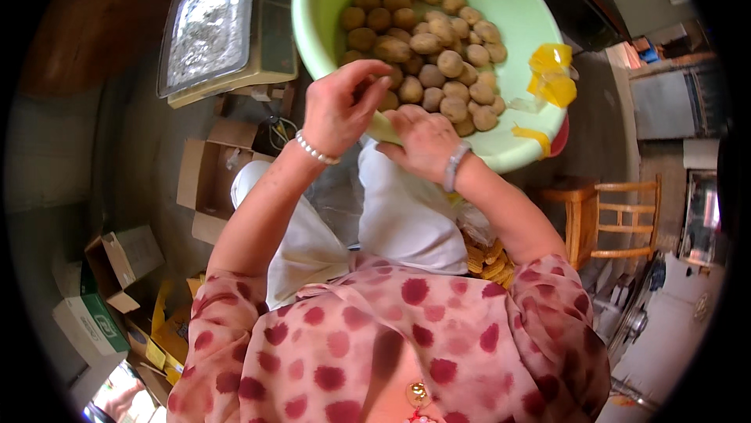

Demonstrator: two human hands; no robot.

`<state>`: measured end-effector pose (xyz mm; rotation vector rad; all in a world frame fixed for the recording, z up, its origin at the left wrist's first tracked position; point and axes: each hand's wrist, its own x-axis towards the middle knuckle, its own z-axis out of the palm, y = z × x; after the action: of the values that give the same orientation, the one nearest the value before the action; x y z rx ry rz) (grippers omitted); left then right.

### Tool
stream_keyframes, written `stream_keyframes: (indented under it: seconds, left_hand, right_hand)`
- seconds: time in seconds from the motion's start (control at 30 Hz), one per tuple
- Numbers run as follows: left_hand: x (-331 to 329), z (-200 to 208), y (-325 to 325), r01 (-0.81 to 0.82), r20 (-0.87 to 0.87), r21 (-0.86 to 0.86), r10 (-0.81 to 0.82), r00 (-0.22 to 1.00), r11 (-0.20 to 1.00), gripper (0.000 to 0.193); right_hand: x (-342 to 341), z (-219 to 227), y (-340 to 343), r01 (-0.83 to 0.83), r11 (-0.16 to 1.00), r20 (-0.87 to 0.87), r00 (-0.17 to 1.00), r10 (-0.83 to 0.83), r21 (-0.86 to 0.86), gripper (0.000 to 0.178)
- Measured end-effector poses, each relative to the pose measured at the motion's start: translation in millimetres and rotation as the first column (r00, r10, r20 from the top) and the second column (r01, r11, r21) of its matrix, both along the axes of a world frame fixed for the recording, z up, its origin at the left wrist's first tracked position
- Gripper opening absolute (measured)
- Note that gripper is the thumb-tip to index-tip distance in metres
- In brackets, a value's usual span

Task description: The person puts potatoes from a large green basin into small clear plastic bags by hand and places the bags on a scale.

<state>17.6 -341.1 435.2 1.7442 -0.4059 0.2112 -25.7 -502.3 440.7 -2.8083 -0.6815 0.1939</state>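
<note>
Steadying the pale green basin (522, 28) falls to your right hand (429, 144), whose fingers lap over its near rim, thumb outside. Grip firmly there; a shifting load could tilt the basin. Your left hand (348, 102) is curled above the basin's near-left rim; whether it holds anything cannot be told. Brown potatoes (450, 63) lie heaped inside the basin. Handle them singly, low over the basin, to limit bruising and rolling.
</note>
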Motion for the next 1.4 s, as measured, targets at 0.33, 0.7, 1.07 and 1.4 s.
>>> stream_keyframes:
  seconds: [0.33, 0.7, 1.07, 1.4]
  left_hand:
    - [32.5, -24.7, -54.9, 0.057, -0.131, 0.337, -0.013, 0.991, 0.940, 0.021]
    - [26.5, -19.1, -61.1, 0.036, -0.116, 0.504, 0.026, 0.993, 0.863, 0.022]
    - [25.1, -21.7, -65.8, 0.031, -0.079, 0.598, 0.020, 0.997, 0.801, 0.020]
    - [21.8, -20.3, -66.1, -0.003, -0.039, 0.618, 0.034, 0.999, 0.786, 0.018]
  right_hand:
    - [-43.1, -17.2, -35.9, -0.091, 0.994, 0.374, 0.926, 0.062, 0.063, 0.033]
    - [-136.8, -11.9, -182.4, 0.024, 0.975, 0.574, 0.805, -0.149, 0.219, 0.014]
    - [-221.1, -201.9, -283.2, 0.744, 0.668, -0.280, 0.644, -0.712, 0.013, 0.020]
    - [-178.6, -246.8, -227.5, 0.602, 0.746, -0.343, 0.662, -0.666, -0.285, 0.043]
